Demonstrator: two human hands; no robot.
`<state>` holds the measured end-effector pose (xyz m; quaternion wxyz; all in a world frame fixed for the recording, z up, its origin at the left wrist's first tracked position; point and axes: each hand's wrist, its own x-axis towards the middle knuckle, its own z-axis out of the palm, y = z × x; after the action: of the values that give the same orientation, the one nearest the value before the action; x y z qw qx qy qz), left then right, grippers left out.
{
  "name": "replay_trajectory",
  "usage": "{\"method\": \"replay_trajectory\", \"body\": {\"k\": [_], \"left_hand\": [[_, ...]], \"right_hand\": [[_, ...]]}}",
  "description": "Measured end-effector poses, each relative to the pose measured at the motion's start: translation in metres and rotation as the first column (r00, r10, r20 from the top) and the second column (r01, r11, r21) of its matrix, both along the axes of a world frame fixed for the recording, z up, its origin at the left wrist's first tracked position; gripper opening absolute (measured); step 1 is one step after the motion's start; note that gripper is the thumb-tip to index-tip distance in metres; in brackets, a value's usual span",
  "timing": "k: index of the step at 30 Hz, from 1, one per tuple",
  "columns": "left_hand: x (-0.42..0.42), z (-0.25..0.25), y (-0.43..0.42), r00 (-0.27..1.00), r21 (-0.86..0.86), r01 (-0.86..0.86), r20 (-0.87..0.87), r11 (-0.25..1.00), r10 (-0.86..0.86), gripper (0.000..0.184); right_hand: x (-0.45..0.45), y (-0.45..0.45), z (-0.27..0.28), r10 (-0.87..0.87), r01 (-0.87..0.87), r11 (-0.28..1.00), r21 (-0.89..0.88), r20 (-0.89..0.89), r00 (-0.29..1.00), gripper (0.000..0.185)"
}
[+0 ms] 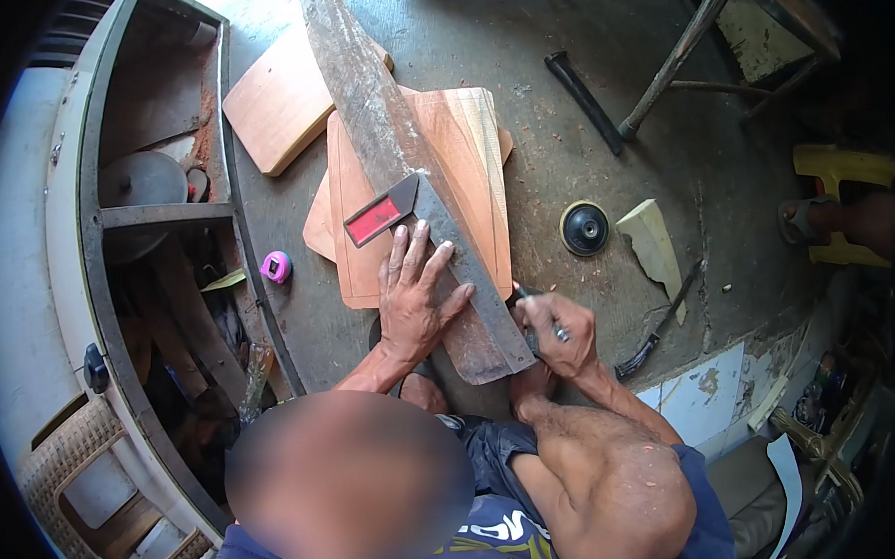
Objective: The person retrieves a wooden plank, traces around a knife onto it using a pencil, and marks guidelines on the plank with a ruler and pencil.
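A long worn board (371, 91) lies diagonally over several flat reddish wood pieces (473, 146). On its near part rests a metal try square (477, 281) with a red inset in its stock. My left hand (417, 298) is spread flat, its fingertips at the square's stock and blade, pressing on the board. Beside the near end of the blade, my right hand (562, 332) is closed around a slim dark tool with a shiny end; the tool's tip is hard to make out.
A thick wood block (281, 97) lies at the upper left, a pink tape measure (276, 266) below it. To the right are a round black disc (584, 228), a dark bar (583, 101), a pale offcut (649, 238) and another person's foot (805, 221). An open metal cabinet (166, 212) borders the left.
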<state>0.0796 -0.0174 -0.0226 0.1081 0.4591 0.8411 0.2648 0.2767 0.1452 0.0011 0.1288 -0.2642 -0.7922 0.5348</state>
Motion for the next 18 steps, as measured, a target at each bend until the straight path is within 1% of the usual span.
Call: {"method": "replay_trajectory", "body": {"k": [1, 2, 3, 5, 6, 10, 12, 16, 18], "left_hand": [[0.001, 0.0, -0.001, 1.0, -0.002, -0.001, 0.002, 1.0, 0.001, 0.064], [0.001, -0.001, -0.001, 1.0, -0.002, -0.003, 0.002, 1.0, 0.003, 0.064], [0.001, -0.001, 0.0, 1.0, 0.0, -0.006, 0.0, 1.0, 0.006, 0.064], [0.001, -0.002, 0.0, 1.0, 0.011, -0.004, -0.005, 1.0, 0.004, 0.064], [0.001, -0.002, 0.001, 1.0, 0.021, -0.004, -0.009, 1.0, 0.004, 0.064], [0.002, -0.004, -0.001, 1.0, 0.037, -0.01, -0.001, 0.999, 0.01, 0.064], [0.001, -0.004, 0.0, 1.0, 0.029, -0.001, -0.004, 1.0, 0.002, 0.064], [0.0, -0.004, 0.0, 1.0, 0.013, -0.003, -0.004, 1.0, 0.003, 0.064], [0.0, -0.005, 0.0, 1.0, 0.03, 0.01, -0.023, 1.0, -0.009, 0.064]], "right_hand": [[-0.007, 0.004, 0.004, -0.058, 0.058, 0.997, -0.056, -0.011, 0.998, 0.021], [-0.018, 0.006, 0.019, -0.075, 0.074, 0.986, -0.153, 0.0, 0.997, 0.026], [-0.025, 0.007, 0.019, -0.076, 0.074, 0.986, -0.15, -0.002, 0.997, 0.026], [-0.035, 0.009, 0.017, 0.013, -0.022, 0.994, -0.107, -0.077, 0.997, 0.027], [-0.037, 0.011, 0.014, 0.062, -0.065, 0.995, -0.077, -0.042, 0.997, 0.028], [-0.047, 0.009, 0.007, 0.082, -0.088, 0.993, -0.079, -0.08, 0.993, 0.029], [-0.05, 0.009, 0.004, 0.099, -0.098, 0.995, 0.014, -0.108, 0.989, 0.029], [-0.052, 0.01, 0.004, 0.087, -0.084, 0.996, 0.031, -0.116, 0.989, 0.029], [-0.053, 0.011, 0.007, 0.109, -0.107, 0.994, 0.03, -0.087, 0.99, 0.029]]}}
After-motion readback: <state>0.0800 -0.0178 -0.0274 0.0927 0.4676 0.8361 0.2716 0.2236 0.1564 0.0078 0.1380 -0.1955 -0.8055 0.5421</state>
